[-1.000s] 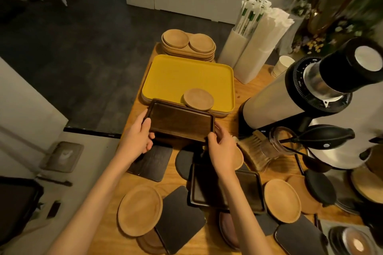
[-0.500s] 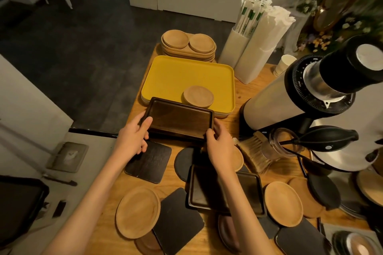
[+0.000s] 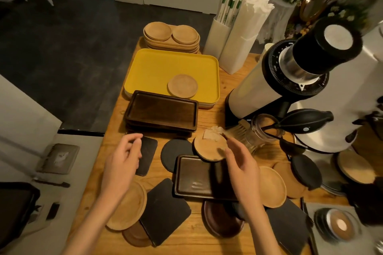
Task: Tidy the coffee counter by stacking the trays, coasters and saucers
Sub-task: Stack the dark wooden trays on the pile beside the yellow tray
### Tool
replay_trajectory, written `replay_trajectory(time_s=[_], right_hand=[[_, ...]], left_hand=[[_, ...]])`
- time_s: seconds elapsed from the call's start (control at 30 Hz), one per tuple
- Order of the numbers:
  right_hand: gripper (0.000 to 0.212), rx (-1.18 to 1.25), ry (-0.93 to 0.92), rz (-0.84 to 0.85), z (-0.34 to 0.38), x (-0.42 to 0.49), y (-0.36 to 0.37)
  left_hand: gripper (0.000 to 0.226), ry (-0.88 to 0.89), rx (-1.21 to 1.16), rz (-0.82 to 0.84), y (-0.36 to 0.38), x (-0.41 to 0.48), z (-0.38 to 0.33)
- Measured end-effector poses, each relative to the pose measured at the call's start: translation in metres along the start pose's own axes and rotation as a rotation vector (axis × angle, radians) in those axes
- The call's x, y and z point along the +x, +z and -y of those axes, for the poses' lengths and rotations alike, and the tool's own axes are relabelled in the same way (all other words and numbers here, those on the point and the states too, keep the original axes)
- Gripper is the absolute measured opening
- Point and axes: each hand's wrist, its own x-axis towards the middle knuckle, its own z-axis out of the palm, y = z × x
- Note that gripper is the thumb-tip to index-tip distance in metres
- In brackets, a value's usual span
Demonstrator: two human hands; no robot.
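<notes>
A dark wooden tray (image 3: 161,111) rests on a stack of like trays, just in front of the yellow tray (image 3: 157,70), which carries one round wooden saucer (image 3: 182,86). My left hand (image 3: 122,159) hovers empty above a black square coaster (image 3: 148,151), fingers loosely curled. My right hand (image 3: 240,163) hovers open over another dark tray (image 3: 192,180), beside a wooden saucer (image 3: 209,149) that leans on that tray's far rim with a scrap of paper on it. More wooden saucers (image 3: 127,207) and black coasters (image 3: 163,209) lie scattered near the front edge.
A stack of oval wooden trays (image 3: 172,37) sits at the far end. White holders with straws and napkins (image 3: 232,33) stand behind a coffee grinder (image 3: 290,76). A glass jar with a brush (image 3: 263,130) and a black air blower (image 3: 304,122) crowd the right side.
Both hands have let go of the dark tray, which now lies on the stack. The hands have drawn back toward me and hover above the coasters and the near tray.
</notes>
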Motion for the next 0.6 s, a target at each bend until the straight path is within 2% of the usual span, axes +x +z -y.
replay_trajectory(time_s=[0.13,0.27,0.47,0.6], right_hand=[[0.022,-0.038,0.115,-0.065,-0.044,-0.033,-0.049],[0.022,-0.049,0.127,-0.060,-0.048,-0.043,-0.052],[0.030,-0.097,0.120,0.006,-0.051,-0.048,-0.048],[0.038,-0.075,0.138,0.043,-0.050,-0.050,-0.048]], left_hand=[[0.016,-0.037,0.096,0.184,0.035,-0.040,0.004],[0.011,-0.069,0.211,0.299,0.043,-0.044,0.007],[0.008,-0.052,0.335,0.280,0.052,-0.049,0.004],[0.011,-0.073,0.324,0.288,0.055,-0.051,0.001]])
